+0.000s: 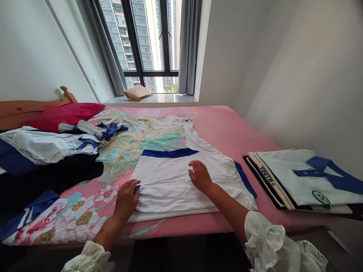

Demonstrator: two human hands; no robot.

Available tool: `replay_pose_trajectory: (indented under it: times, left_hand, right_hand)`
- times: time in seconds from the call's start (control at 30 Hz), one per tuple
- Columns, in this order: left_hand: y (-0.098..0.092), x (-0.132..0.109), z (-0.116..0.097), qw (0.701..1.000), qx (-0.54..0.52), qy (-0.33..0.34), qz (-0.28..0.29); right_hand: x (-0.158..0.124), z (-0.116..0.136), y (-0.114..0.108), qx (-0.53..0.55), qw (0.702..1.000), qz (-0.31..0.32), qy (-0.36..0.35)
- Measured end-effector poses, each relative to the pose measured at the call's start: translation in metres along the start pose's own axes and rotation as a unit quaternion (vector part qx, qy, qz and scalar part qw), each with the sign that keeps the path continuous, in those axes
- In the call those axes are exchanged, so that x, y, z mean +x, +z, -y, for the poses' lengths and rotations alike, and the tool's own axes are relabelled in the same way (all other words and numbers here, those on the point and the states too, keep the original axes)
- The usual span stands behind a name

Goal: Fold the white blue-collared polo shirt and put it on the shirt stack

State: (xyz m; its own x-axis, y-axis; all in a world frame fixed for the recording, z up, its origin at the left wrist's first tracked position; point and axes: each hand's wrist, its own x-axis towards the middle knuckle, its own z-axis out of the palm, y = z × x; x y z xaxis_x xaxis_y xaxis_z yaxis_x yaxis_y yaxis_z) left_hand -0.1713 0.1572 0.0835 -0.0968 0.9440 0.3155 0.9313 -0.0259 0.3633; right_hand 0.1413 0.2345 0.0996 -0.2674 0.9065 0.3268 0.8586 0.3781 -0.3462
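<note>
A white shirt (170, 177) with blue trim lies spread on the bed, partly folded, with one sleeve stretching toward the far side. At the shirt's left edge is my left hand (127, 198), its fingers bent and apart beside a small bit of blue trim; whether it presses on the cloth is hard to see. Over the middle of the shirt I have my right hand (200, 176), with thumb and fingers apart and no cloth between them. A blue band (170, 152) runs along the far edge of the folded part, and another blue cuff (245, 179) lies on the right.
On the right stands a stack of folded shirts (283, 185), a white one with a blue collar on top. Loose clothes (48, 145) are heaped at left, before a red pillow (68, 115). The bed's pink sheet (221, 124) reaches toward the window sill (170, 98).
</note>
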Motion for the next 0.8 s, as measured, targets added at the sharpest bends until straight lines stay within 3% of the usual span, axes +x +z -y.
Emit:
replay_pose_trajectory:
  times: [0.1, 0.17, 0.23, 0.37, 0.47, 0.53, 0.6, 0.67, 0.8]
  left_hand:
    - [0.020, -0.007, -0.029, 0.991, 0.033, 0.106, 0.067]
    - [0.034, -0.012, -0.044, 0.986, 0.085, 0.075, 0.121]
    - [0.047, -0.017, -0.050, 0.979, 0.132, 0.004, 0.154]
    - [0.058, -0.023, -0.045, 0.971, 0.176, -0.023, 0.163]
    - [0.057, -0.022, -0.044, 0.969, 0.187, -0.032, 0.161]
    - [0.055, -0.017, -0.051, 0.970, 0.182, -0.040, 0.154]
    - [0.054, -0.008, -0.067, 0.978, 0.157, 0.005, 0.140]
    - [0.056, 0.002, -0.094, 0.980, 0.105, 0.109, 0.128]
    - [0.073, 0.031, -0.162, 0.946, 0.015, 0.292, 0.141]
  right_hand:
    - [-0.027, 0.034, 0.013, 0.022, 0.996, 0.007, -0.082]
    - [-0.047, 0.044, 0.026, 0.032, 0.991, 0.037, -0.125]
    - [-0.065, 0.036, 0.036, 0.021, 0.989, 0.079, -0.125]
    - [-0.096, -0.033, 0.024, -0.039, 0.995, 0.095, -0.005]
    - [-0.117, -0.098, -0.010, -0.083, 0.990, 0.031, 0.105]
    - [-0.130, -0.132, -0.035, -0.081, 0.987, -0.006, 0.138]
    - [-0.140, -0.154, -0.052, -0.055, 0.990, -0.014, 0.126]
    - [-0.147, -0.164, -0.060, -0.028, 0.995, -0.004, 0.097]
    - [-0.147, -0.163, -0.055, -0.007, 0.997, -0.003, 0.076]
